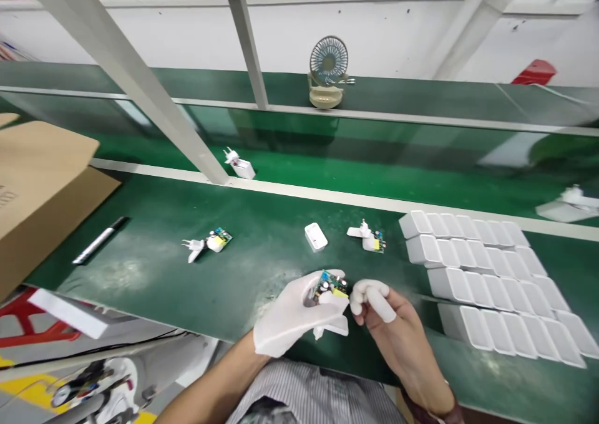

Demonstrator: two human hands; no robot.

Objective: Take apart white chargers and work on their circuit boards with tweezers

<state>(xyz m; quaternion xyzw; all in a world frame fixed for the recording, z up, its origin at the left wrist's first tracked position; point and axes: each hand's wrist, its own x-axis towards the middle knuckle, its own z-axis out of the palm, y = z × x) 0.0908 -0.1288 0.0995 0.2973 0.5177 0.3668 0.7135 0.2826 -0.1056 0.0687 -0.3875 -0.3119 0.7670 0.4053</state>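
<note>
Grips a circuit board just above the near edge of the bench with the gloved left hand, fingers curled shut around it. Brings the right hand just beside it, capped fingertips bunched (touching the board or not, cannot tell). Further out: a white cover, rows of white shells at right. Farthest back, a small fan.

A single view is given, taken from a camera worn on the head and aimed forward and down across the green worktop. The left hand and right hand are seen close, low in the middle, while the fan and the white wall are caught far off at the top.
</note>
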